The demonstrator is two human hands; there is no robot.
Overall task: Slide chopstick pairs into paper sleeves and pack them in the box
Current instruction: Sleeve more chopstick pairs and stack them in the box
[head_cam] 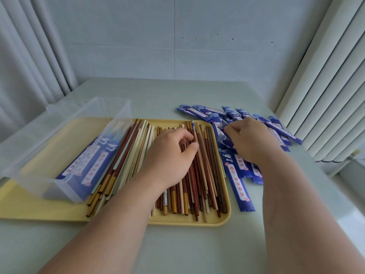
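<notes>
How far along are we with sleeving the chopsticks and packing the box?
Early. Done: a few blue sleeves, seemingly filled, lie in the clear box. In hand: the left hand pinches loose chopsticks on the yellow tray, the right hand grips an empty sleeve. Left: most of both piles.

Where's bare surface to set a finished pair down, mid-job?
Free: table in front of the tray; table beyond the tray's far rim; the tray's front-left corner before the clear box. Crowded: chopsticks fill the tray's right half, blue sleeves cover the table right of it.
</notes>
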